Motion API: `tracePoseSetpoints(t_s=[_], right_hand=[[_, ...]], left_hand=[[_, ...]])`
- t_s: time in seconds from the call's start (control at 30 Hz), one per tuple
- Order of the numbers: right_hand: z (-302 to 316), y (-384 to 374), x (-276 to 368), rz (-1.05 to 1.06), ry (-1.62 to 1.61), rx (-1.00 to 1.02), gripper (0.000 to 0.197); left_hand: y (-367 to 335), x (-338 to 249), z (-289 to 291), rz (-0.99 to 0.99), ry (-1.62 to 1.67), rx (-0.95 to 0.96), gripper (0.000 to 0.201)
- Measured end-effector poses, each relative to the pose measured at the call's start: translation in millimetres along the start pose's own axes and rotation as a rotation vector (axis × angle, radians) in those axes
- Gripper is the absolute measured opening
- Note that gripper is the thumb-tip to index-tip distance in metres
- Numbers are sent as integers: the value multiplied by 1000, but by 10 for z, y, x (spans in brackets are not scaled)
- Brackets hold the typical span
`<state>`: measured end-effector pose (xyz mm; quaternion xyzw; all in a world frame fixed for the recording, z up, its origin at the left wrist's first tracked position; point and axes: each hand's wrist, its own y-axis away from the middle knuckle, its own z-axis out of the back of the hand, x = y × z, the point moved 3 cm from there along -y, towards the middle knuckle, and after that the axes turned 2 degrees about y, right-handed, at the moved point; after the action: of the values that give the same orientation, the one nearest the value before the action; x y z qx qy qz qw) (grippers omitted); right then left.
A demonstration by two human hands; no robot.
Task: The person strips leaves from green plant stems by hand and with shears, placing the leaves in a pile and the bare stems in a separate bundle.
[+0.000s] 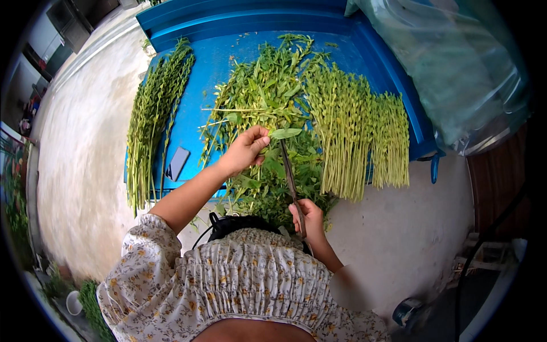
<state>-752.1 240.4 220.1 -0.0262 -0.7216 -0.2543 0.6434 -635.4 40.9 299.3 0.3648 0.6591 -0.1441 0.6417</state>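
Can't read any txt, nos., labels or signs. Nothing legible to me on the blue bed (209, 65) at upper ctr., the flat, phone-like slab (178, 163) left of ctr., or the plastic sheet (450, 74), upper R; bkgd. at upper L's too small/blurred to tell.

the right hand (307, 215) hides part of the scissors (289, 171); the right forearm (329, 255) blurs toward the elbow. the plastic sheet (441, 68) is cut off.

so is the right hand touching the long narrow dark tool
Touching: the head view shows the right hand's fingers closed around the near end of the long narrow dark tool.
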Motion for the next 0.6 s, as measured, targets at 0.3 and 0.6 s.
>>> tracePoseSetpoints(t_s=[0.3,0.6], right_hand=[[125,-1468,-349,34,1064,-196,23],[-494,-1373,735,390,-15,-59,20]], left_hand=[[96,-147,188,12,302,78,14],[253,-247,243,5,398,60,13]])
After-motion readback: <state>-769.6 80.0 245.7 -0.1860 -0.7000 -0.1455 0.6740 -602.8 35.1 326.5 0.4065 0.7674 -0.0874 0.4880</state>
